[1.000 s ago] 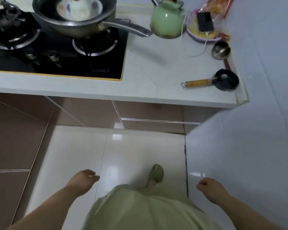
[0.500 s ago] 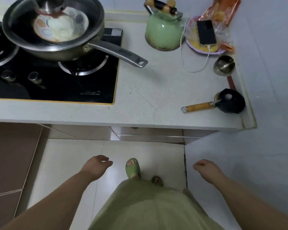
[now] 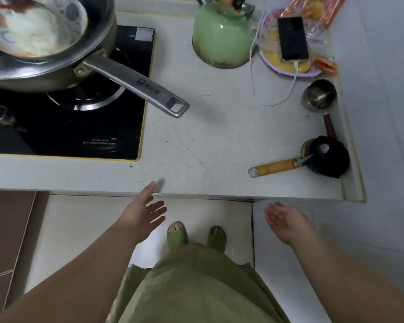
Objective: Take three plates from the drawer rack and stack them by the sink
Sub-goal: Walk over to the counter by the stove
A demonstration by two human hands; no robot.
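My left hand is open, fingers spread, just below the front edge of the white counter, its thumb reaching up to the edge. My right hand is open too, palm up, below the counter's right end. Both hold nothing. No drawer rack, sink or loose plate shows in this view. A patterned plate or bowl sits inside the steel pan on the stove.
The pan's long handle juts right over the counter from the black gas hob. A green kettle, a phone charging on a bagged dish, a metal cup and a yellow-handled black scoop stand along the right. A wall closes the right side.
I have stepped closer to the counter, which now fills more of the view. Both hands rose towards its front edge and went from loosely curled to open.
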